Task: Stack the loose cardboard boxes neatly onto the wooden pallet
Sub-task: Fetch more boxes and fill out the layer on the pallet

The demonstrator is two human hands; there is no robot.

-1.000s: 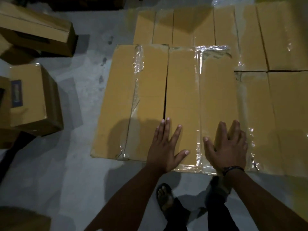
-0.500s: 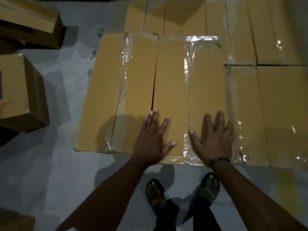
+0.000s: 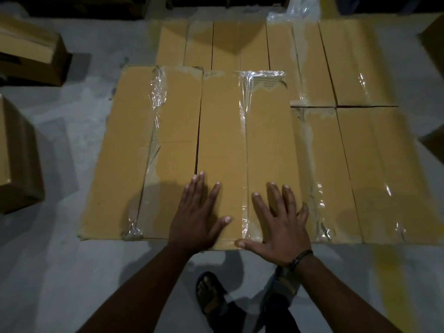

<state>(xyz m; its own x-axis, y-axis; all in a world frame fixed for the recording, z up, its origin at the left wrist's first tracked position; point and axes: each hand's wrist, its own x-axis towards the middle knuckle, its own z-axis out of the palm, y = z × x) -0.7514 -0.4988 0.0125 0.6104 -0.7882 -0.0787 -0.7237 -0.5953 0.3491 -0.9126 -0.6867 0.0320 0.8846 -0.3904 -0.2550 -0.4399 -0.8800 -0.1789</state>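
Left hand (image 3: 197, 212) and right hand (image 3: 278, 222) press flat, fingers spread, gripping nothing, on the long tan taped cardboard box (image 3: 240, 131) at six o'clock, likely squaring it against neighbouring boxes (image 3: 319, 164).

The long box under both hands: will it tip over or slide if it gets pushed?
The long box lies flat and low, so it probably slides rather than tips. With neighbouring boxes close on both sides, it may rub against them. The shiny tape beside the right hand could feel slippery. Its weight cannot be told.
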